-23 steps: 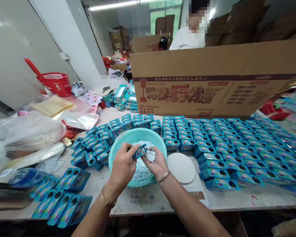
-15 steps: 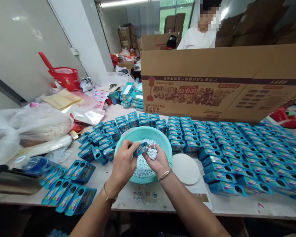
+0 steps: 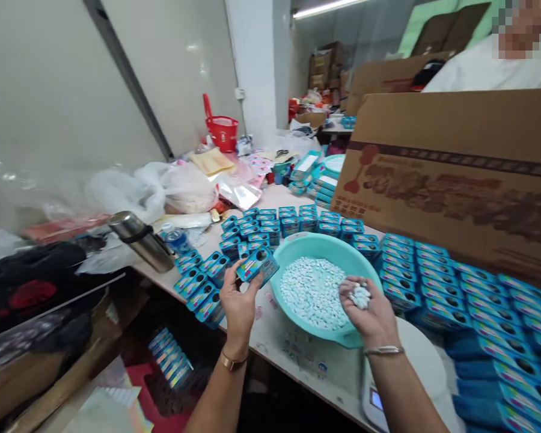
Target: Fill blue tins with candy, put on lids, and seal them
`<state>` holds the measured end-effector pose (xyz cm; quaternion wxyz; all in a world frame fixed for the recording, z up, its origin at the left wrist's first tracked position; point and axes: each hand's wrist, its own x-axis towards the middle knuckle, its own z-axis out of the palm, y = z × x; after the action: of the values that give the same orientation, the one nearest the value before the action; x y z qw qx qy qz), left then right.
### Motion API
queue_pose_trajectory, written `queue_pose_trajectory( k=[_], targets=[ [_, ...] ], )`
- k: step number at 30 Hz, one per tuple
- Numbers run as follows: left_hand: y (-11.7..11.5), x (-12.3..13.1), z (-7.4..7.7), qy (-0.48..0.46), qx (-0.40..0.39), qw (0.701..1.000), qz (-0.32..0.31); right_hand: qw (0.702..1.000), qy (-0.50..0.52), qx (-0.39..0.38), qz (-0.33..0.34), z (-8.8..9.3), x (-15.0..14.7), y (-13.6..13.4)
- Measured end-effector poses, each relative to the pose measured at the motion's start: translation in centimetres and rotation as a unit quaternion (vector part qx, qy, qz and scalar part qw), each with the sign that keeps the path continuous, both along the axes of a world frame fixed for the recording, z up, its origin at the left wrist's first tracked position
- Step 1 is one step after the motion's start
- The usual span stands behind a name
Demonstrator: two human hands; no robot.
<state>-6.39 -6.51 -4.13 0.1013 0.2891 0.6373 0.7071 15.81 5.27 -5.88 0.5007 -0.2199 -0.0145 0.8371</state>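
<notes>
Apart now are our hands: the left hand (image 3: 238, 300) pinches the blue box (image 3: 256, 264), carried left of the teal basin (image 3: 318, 238); the right hand (image 3: 372, 314) (half closed) cups white pellets (image 3: 359, 296) over the basin. We should keep this palm level, so nothing spills.

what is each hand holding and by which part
The left hand grips a small blue box by its lower end, between thumb and fingers. The right hand cups a few white pellets in its palm, above the teal basin.
</notes>
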Motion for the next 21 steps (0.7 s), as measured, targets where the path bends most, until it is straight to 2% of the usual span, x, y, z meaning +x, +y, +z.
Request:
queue_pose_trajectory(
  k=[2,4,7,9,12,14,16,18,20,21],
  targets=[
    [-1.3,-1.1,-1.9,0.026,-0.012,0.995,0.092,0.999,-0.010,-0.047,-0.006,0.4,0.2,0.1],
    [-1.6,-2.0,-4.1,0.055,-0.032,0.989,0.134,0.997,-0.024,-0.075,-0.011,1.1,0.0,-0.3],
    [0.0,-2.7,-7.2,0.080,-0.073,0.987,0.121,0.994,-0.042,-0.097,-0.009,2.1,-0.7,-0.9],
    [1.8,-2.8,-8.4,0.086,-0.107,0.986,0.090,0.994,-0.047,-0.101,-0.004,2.6,-1.1,-1.2],
    [3.4,-2.4,-8.7,0.108,-0.144,0.983,0.048,0.994,-0.053,-0.091,-0.003,2.9,-1.1,-1.4],
    [2.8,-2.1,-8.1,0.159,-0.141,0.976,0.055,0.995,-0.058,-0.085,-0.009,2.8,-0.7,-1.3],
    [0.7,-1.9,-7.4,0.229,-0.129,0.959,0.104,0.994,-0.060,-0.085,-0.018,2.7,-0.1,-1.2],
    [-2.2,-2.1,-7.2,0.283,-0.139,0.931,0.184,0.994,-0.060,-0.088,-0.024,2.4,0.4,-1.1],
    [-5.1,-2.5,-7.8,0.300,-0.191,0.899,0.256,0.993,-0.061,-0.094,-0.028,2.2,0.6,-1.1],
    [-6.4,-2.8,-8.3,0.299,-0.228,0.886,0.271,0.993,-0.061,-0.096,-0.029,2.1,0.7,-1.1]
  ],
)
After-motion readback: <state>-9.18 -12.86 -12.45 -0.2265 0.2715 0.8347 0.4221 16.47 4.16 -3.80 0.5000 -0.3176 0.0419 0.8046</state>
